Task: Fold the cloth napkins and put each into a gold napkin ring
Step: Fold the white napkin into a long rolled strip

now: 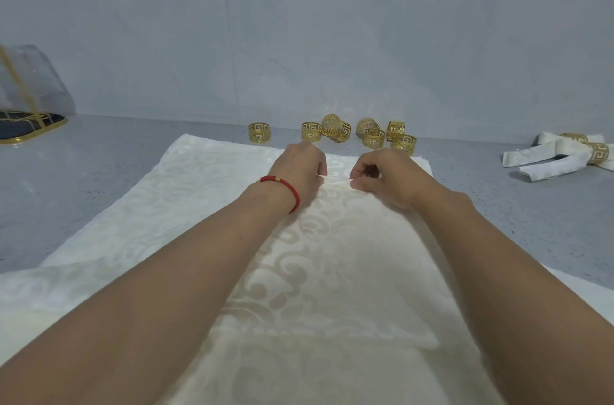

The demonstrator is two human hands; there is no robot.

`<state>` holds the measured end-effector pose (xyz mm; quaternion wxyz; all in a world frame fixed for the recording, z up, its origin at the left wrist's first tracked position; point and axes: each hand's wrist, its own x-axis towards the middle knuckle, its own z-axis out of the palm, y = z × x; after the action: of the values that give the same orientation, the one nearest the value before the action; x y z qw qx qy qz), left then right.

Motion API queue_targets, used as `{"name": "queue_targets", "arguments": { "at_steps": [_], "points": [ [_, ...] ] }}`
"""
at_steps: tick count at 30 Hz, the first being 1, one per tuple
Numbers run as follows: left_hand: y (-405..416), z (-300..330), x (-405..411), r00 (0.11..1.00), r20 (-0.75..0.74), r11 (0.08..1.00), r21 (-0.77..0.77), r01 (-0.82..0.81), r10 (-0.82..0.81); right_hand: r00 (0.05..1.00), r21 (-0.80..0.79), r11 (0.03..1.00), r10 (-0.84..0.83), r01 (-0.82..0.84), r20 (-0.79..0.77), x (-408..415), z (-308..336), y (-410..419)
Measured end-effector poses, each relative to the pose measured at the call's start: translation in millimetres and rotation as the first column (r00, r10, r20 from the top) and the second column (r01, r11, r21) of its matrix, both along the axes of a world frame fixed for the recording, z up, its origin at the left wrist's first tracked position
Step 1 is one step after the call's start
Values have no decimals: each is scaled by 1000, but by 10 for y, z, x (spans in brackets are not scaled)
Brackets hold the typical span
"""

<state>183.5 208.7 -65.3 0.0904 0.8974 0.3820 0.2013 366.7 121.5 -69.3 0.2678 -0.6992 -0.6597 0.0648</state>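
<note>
The white napkin [332,271] lies flat on the gray tabletop [99,172], its long side running away from the person. At its far end, left hand [300,168] and right hand [385,177] each pinch the edge, equally near. Gold rings [335,130] wait just past.

A plain grey-blue wall [299,39] rises behind a speckled grey countertop [99,172] under soft, even light.
</note>
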Motion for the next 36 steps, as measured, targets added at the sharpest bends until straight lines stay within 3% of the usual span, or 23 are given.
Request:
{"name": "queue_targets", "arguments": {
  "at_steps": [6,11,14,16,20,22,28,33,36],
  "points": [
    [-71,77,-69,993,-105,995,85,55,-46,973,0,1000,18,-18,231,-54,8,20],
    [-88,143,-118,961,-228,950,233,210,-156,963,-67,998,30,-13,269,-83,132,0],
    [-110,148,-191,920,-321,922,236,308,-225,963,-192,981,65,-13,263,-106,251,-32],
    [-126,111,-243,939,-263,945,178,274,-222,971,-276,961,76,-10,228,-123,327,-50],
    [-117,-24,-253,990,118,997,0,81,-80,979,-253,967,75,-25,191,-117,367,-60],
    [-102,-71,-243,987,152,998,-25,51,-47,982,-214,977,61,-21,179,-93,318,-60],
    [-96,-97,-256,999,14,992,119,34,-36,987,-225,974,25,12,159,-68,273,-93],
    [-199,-17,-283,984,-166,947,299,116,-69,989,-153,988,-5,27,145,-155,246,-188],
    [-258,49,-297,961,-261,928,327,180,-95,980,-109,993,-19,42,197,-212,195,-275]
  ]
}}
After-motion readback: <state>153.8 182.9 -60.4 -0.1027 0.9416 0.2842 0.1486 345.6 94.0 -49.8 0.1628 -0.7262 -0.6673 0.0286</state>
